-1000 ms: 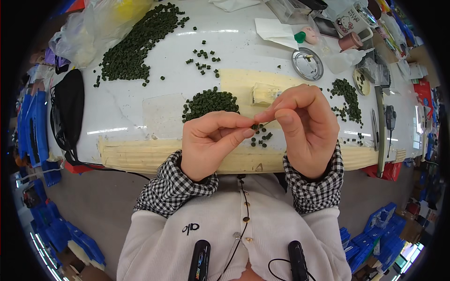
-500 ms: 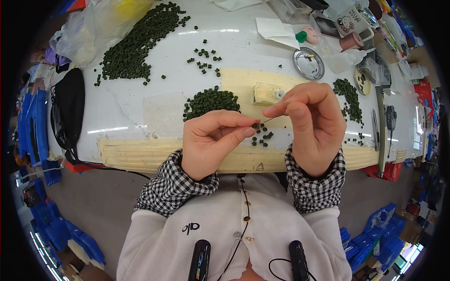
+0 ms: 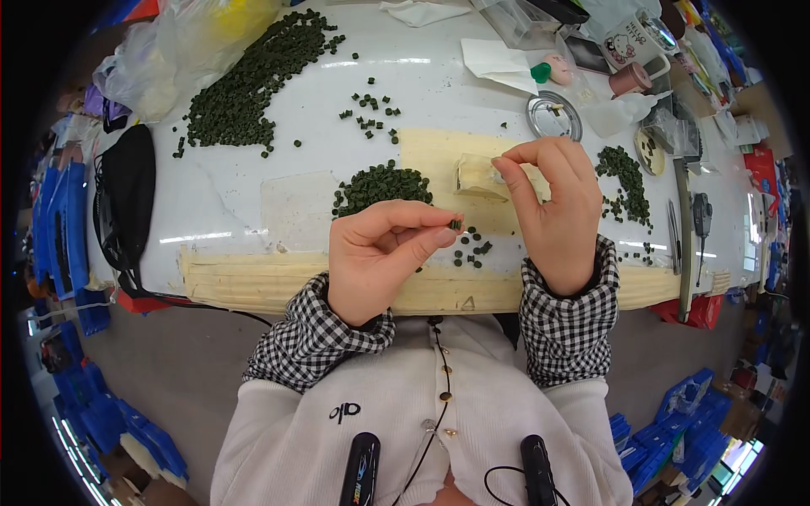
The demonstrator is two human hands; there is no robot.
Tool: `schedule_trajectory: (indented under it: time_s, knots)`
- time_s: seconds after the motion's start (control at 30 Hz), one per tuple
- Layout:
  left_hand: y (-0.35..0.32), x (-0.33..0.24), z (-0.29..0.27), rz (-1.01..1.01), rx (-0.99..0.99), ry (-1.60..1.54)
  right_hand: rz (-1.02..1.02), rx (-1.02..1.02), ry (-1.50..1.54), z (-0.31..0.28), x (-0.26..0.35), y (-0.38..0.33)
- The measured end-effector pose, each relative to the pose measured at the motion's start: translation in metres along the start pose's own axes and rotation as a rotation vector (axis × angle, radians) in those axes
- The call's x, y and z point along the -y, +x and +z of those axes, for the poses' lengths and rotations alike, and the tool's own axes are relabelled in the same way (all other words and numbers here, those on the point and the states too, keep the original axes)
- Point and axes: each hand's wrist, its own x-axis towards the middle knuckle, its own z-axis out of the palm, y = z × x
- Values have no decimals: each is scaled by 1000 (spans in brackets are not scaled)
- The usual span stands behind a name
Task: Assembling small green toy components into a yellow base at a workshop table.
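Note:
My left hand (image 3: 375,257) pinches a small dark green spool-shaped piece (image 3: 456,224) between thumb and forefinger. My right hand (image 3: 561,211) is raised, thumb and forefinger pressed together; anything between these tips is too fine to make out. Just behind those fingertips is a small block wrapped in cream tape (image 3: 479,179), partly covered by them. Beneath my left fingertips lie several loose green pieces (image 3: 472,251). A heap of the same pieces (image 3: 384,187) sits beyond my left hand.
A larger green heap (image 3: 240,84) lies far left beside a plastic bag (image 3: 164,63). At the right are another small heap (image 3: 624,181), a round metal lid (image 3: 554,116), tweezers (image 3: 674,232) and a thread spool (image 3: 629,78). A black pouch (image 3: 126,190) rests at the left edge.
My right hand has moved up and away from my left hand, toward the taped block. The thin needle-like line between the hands no longer shows. My left hand keeps its pinch.

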Motion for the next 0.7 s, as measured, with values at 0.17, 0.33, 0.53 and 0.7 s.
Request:
schedule_trajectory:
  time_s: [0.17, 0.33, 0.53, 0.7]
  knots:
    - [-1, -1, 1, -18, -51, -54, 99, -14, 148, -19, 22, -10]
    - [0, -4, 1, -33, -53, -86, 109, 156, 412, -20, 41, -30]
    - [-1, -4, 0, -26, -46, -65, 92, 165, 497, -7, 42, -38]
    - [0, -3, -1, 6, -37, -23, 132, 213, 532, -9, 41, -38]
